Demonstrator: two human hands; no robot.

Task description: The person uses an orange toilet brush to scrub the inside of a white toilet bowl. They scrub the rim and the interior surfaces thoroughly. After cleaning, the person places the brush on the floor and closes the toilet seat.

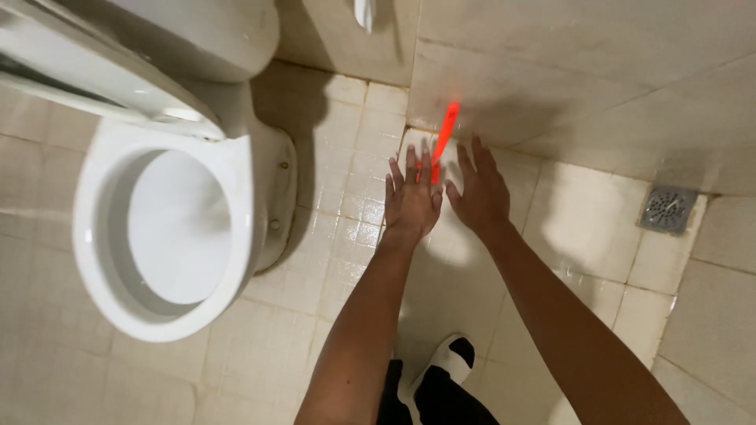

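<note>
— Brush handle [446, 130], one, orange, leans against the wall [598, 71] above two hands. Where exactly?

— Its lower end sits between the left hand [411, 201] and right hand [478, 193]; both are spread flat, fingers wide, holding nothing.

— Anything else?

— One toilet [169, 228], seat up, to the left; one floor drain [668, 208] to the right; one shoe [445, 366] below.

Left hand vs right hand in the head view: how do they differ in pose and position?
The left hand lies nearer the toilet; the right hand lies on the floor drain side. The left hand's fingers overlap the lower end of the orange stick, while the right hand sits just beside it; actual contact is unclear for both. The left hand points straight ahead; the right angles slightly leftward. Both are open, palm down, fingers spread, reaching over the tiled floor.
</note>
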